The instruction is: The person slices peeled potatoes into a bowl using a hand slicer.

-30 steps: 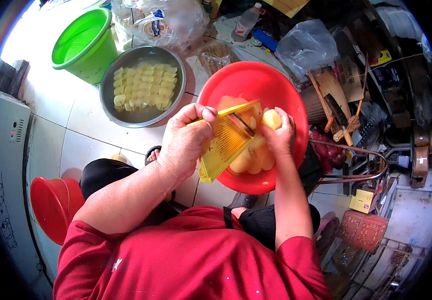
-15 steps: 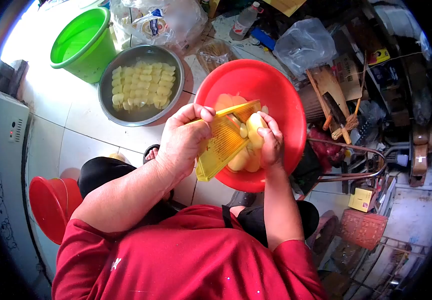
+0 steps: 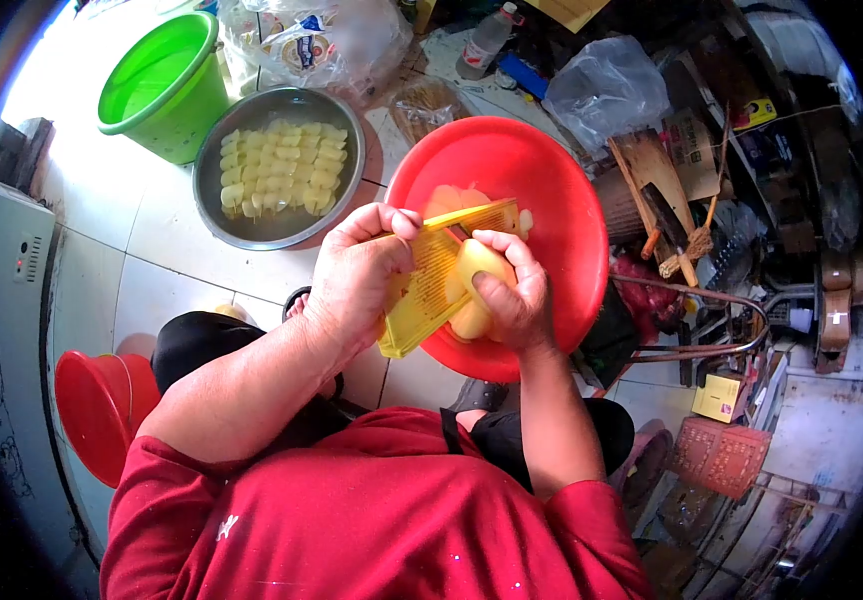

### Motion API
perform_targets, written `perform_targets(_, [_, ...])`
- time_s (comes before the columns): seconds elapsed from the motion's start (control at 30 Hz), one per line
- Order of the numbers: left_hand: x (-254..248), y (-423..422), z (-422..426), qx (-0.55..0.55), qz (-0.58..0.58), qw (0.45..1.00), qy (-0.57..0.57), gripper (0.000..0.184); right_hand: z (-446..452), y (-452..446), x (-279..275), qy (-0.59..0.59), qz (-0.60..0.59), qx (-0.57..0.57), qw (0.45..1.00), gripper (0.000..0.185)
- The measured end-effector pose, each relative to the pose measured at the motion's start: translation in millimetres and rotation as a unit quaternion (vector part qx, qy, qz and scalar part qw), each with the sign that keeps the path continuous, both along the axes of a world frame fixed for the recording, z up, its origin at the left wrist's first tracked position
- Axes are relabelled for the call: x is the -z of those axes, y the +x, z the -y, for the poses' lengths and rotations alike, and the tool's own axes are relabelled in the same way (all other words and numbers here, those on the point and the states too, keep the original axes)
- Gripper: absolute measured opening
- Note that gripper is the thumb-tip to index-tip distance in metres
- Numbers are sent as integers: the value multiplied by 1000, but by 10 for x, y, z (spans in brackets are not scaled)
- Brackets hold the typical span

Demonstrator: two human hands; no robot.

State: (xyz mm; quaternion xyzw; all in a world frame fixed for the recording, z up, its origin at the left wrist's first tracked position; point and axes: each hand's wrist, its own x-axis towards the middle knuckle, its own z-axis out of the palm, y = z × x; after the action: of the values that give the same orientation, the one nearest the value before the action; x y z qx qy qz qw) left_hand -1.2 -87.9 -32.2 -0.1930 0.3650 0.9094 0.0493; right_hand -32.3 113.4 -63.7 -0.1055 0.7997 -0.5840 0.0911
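Observation:
My left hand (image 3: 357,270) is closed on the near-left side of a yellow mandoline slicer (image 3: 430,283), which slants over the rim of a red basin (image 3: 562,220). A peeled potato (image 3: 476,268) is gripped in my right hand (image 3: 522,295) and lies against the slicer's face near its blade. More peeled potatoes (image 3: 447,200) and a few pale slices sit in the basin, partly hidden behind the slicer. To the left, a metal bowl (image 3: 214,215) holds rows of pale slices threaded on sticks (image 3: 287,168), in what looks like water.
A green bucket (image 3: 197,110) stands behind the metal bowl. A red bucket (image 3: 92,420) is by my left knee. Clear plastic bags (image 3: 607,85) and a bottle (image 3: 482,45) lie at the back. Wood pieces, a metal frame (image 3: 712,297) and boxes crowd the right side.
My right hand has drawn the potato down and left along the slicer toward me. The left hand keeps its hold with little movement.

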Motion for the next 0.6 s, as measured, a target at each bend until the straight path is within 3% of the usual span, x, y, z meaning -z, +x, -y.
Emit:
perform_targets(0.1, [-31, -3, -10, 3, 1, 1000, -6, 25, -1, -46, 58, -15, 22, 32, 999, 47])
perform_targets(0.17, [-22, -5, -7, -2, 11, 1000, -6, 24, 0, -76, 119, 39, -37, 87, 995, 44])
perform_targets(0.27, [13, -4, -2, -6, 7, 1000, -6, 23, -25, -93, 123, 114, -106, 83, 984, 42])
perform_targets(0.6, [46, -2, 14, -13, 15, 1000, 2, 23, 87, -17, 90, 170, -187, 87, 964, 42])
